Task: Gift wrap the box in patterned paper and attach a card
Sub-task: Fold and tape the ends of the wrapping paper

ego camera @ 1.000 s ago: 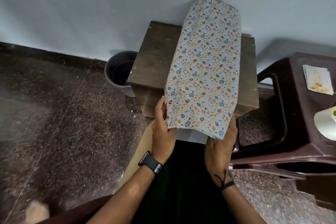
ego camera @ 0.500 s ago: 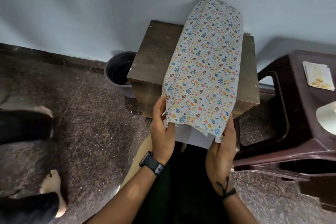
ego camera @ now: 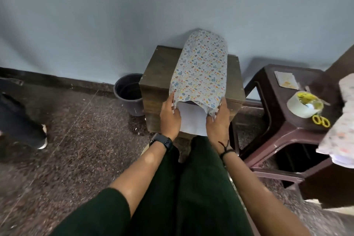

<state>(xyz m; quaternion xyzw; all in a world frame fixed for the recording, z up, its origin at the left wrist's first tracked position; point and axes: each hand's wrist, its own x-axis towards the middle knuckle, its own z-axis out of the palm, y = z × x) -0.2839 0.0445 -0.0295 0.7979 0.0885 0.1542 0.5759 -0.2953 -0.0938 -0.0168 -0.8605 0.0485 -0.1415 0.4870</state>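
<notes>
Patterned paper (ego camera: 201, 74) covered the box body on the desk (ego camera: 159, 67); near end remained open. Left hand (ego camera: 170, 115) and right hand (ego camera: 218, 119) pressed flat against its sides. Card unattached.

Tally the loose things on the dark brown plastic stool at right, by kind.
Roll of clear packing tape: 1
Pair of yellow-handled scissors: 1
Flat pale card with yellow print: 1
Total: 3
The blurred patterned sheet at the frame's edge is left out.
</notes>
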